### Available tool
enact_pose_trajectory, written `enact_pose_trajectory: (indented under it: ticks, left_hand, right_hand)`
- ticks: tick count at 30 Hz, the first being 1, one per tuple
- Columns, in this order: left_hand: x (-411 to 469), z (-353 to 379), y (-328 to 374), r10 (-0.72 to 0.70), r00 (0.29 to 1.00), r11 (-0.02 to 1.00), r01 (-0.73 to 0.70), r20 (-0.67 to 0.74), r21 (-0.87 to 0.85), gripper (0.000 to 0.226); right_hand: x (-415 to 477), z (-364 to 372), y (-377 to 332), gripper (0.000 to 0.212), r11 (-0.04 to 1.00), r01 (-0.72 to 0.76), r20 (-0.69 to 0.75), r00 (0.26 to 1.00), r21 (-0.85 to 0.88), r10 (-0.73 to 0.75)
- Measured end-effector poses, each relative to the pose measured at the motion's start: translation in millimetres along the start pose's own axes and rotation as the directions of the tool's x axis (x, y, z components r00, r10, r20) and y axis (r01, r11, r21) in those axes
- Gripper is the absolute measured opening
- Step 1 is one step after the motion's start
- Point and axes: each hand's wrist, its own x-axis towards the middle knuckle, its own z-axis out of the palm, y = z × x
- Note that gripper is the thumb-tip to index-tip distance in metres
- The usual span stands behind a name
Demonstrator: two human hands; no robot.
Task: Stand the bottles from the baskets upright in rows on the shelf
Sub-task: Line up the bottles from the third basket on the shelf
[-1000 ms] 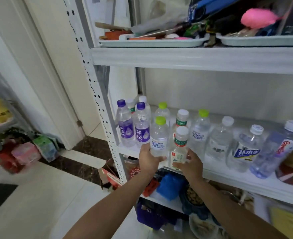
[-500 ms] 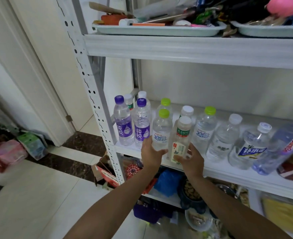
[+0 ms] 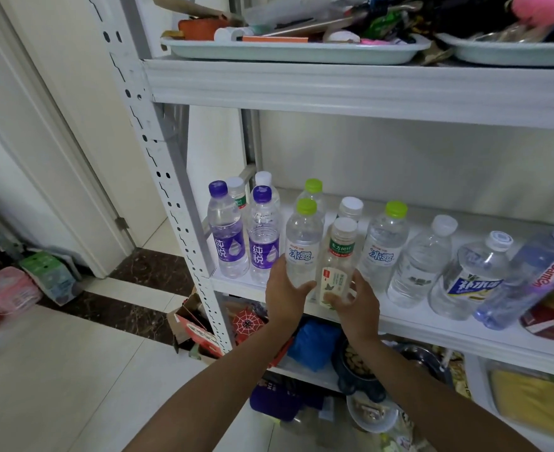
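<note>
Barely shifted since before, left hand (image 3: 285, 291) grips the green-capped water bottle (image 3: 302, 246) and right hand (image 3: 357, 301) cups the white-capped tea bottle (image 3: 339, 256), both upright, side by side at the shelf (image 3: 465, 340) front edge, centre frame.

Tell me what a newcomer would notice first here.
Two hands meet at the front edge of the shelf: the left hand grips a green-capped water bottle, the right hand holds a white-capped bottle with a green label beside it. Other bottles stand upright around them, two purple-capped bottles at the left; a cluttered tray sits one level above.
</note>
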Motion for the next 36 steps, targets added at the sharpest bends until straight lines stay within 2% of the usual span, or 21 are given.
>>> enact_pose_trajectory:
  ticks: [7, 13, 25, 36]
  left_hand:
    - [-6.2, 1.5, -9.2, 0.029, 0.998, 0.998, -0.031, 0.047, 0.053, 0.076]
    - [-3.4, 5.2, -12.7, 0.005, 0.998, 0.997, -0.01, 0.066, 0.078, 0.075]
    - [6.7, 8.7, -13.0, -0.033, 0.998, 0.998, 0.029, 0.055, 0.058, 0.074]
    - [14.6, 18.1, -16.2, -0.037, 0.998, 0.99, 0.031, 0.042, 0.138, 0.072]
  right_hand:
    - [2.0, 5.2, 4.9, 0.071, 0.996, 0.011, -0.017, 1.0, -0.086, -0.013]
    - [5.3, 10.4, 3.4, 0.07, 0.998, -0.02, -0.044, 0.999, -0.06, 0.017]
    - [12.6, 17.6, -1.8, 0.07, 0.994, -0.021, -0.041, 0.999, -0.107, 0.016]
    - [12.3, 19.2, -2.0, 0.07, 0.987, -0.023, -0.021, 1.0, -0.161, 0.02]
